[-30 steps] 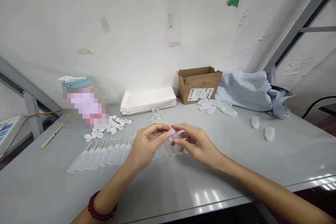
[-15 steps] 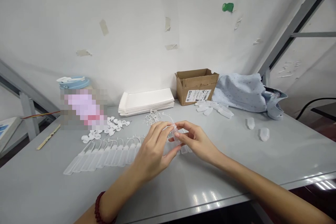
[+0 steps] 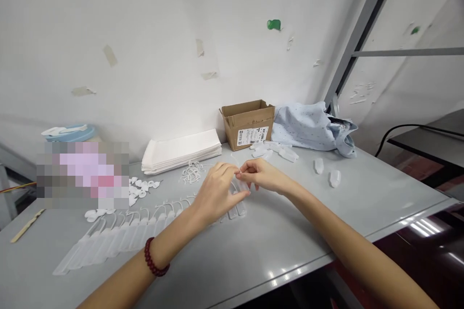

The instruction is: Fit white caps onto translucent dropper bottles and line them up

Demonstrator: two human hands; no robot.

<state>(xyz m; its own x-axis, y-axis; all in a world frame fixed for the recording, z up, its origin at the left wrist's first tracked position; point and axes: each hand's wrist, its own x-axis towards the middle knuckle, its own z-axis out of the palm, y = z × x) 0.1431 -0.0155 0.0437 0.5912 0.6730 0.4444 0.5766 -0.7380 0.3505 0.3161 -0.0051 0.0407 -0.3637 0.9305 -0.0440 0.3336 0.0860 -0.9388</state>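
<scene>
My left hand (image 3: pixel 216 192) is closed around a small translucent plastic case (image 3: pixel 242 185), thumb at its lower end and fingers over its top. At the top of the case, my right hand (image 3: pixel 261 175) pinches what looks like a thin white cord (image 3: pixel 235 158); the fingertips partly hide it. To the left lies a slanted row of similar translucent cases (image 3: pixel 119 236) with white cord loops at their tops. A few more cases (image 3: pixel 237 210) lie just under my hands, partly covered. Behind my left hand is a tangle of white cords (image 3: pixel 192 173).
Small white caps (image 3: pixel 139 188) are scattered at the left, beside a blurred-out patch. A stack of white paper (image 3: pixel 183 149), an open cardboard box (image 3: pixel 248 123) and a light blue cloth (image 3: pixel 300 125) stand along the wall. Loose translucent pieces (image 3: pixel 288 154) lie at the right.
The view has swung to the right. My right hand has shifted from the side of the case to a pinch at its top, while my left hand keeps its hold.
</scene>
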